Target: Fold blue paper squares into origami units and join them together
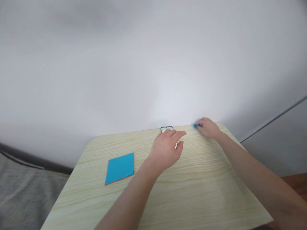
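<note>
My right hand [208, 127] is at the far right of the table, its fingers closed on a small blue piece that looks like folded paper [195, 126]. Most of that piece is hidden by the fingers. Over the middle of the table is my left hand [168, 147], thumb and fingers apart, with nothing in it. Behind and partly under it lies a phone [167, 128] with a lit screen, largely covered by the hand. To the left, a stack of square blue paper [120, 168] with a reddish edge below lies flat on the table.
The pale wood-grain table [192, 191] stands against a white wall [134, 73], with rounded far corners. Grey fabric [26, 195] is at the lower left. A brown floor [296, 183] shows at the right.
</note>
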Motion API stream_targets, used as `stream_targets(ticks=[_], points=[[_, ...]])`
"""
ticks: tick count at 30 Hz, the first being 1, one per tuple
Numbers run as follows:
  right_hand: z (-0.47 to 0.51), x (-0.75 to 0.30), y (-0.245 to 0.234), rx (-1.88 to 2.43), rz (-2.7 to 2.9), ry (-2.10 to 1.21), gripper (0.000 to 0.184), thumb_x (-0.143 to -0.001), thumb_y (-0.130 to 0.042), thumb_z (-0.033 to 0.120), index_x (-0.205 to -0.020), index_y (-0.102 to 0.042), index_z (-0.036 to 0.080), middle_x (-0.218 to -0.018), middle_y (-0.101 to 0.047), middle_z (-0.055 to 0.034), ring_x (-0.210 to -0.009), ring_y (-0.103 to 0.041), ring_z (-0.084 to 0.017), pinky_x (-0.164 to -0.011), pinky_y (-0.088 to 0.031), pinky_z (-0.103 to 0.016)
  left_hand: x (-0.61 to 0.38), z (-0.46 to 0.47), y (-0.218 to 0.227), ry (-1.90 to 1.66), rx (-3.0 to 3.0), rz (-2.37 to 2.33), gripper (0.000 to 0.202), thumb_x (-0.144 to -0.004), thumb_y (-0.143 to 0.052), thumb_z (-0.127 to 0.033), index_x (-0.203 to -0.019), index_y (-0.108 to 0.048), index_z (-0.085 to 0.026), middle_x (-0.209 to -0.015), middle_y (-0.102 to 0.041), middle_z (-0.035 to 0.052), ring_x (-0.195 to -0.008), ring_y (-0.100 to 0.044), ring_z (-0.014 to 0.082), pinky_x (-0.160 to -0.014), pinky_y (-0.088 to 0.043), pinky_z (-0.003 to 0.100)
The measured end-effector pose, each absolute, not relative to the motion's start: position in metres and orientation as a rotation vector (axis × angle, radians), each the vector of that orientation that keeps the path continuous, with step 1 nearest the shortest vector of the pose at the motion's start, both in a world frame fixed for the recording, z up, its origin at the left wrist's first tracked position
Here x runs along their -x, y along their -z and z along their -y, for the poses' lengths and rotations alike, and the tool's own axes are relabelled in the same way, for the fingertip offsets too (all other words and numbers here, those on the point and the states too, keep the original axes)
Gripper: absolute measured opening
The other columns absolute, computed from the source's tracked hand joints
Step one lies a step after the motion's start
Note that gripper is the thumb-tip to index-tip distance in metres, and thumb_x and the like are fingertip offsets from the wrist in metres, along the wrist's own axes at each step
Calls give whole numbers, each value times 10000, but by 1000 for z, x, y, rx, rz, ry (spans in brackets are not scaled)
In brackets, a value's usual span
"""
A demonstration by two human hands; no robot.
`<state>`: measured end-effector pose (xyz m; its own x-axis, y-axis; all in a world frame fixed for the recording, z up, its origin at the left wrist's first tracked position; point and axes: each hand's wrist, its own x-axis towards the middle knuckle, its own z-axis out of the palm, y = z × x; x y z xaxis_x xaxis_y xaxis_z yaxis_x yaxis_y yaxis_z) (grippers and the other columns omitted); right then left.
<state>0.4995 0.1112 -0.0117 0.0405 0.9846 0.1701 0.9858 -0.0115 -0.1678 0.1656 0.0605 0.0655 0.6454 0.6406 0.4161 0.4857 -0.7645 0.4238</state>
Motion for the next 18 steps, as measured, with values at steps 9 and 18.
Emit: stream_targets(ticks=[9, 18], points=[[-111, -497, 10, 2108, 2003, 30, 256, -914, -593, 318, -1022, -819, 266, -1048, -694, -88, -1016, -593, -236, -833, -435, -318, -164, -60, -68, -821, -2579, -901, 306, -981, -560, -200, -1260, -664, -269, -1158, -742, 46, -1128, -649, 238, -967, -533, 413], [-114, -500, 15, 2013, 1941, 64, 196, -863, -640, 276, -971, -799, 238, -986, -719, -68, -944, -626, -223, -840, -463, -319, -164, -61, -68, -831, -2574, -908, 308, -986, -556, -212, -1270, -662, -266, -1142, -742, 33, -1120, -642, 237, -974, -524, 408]])
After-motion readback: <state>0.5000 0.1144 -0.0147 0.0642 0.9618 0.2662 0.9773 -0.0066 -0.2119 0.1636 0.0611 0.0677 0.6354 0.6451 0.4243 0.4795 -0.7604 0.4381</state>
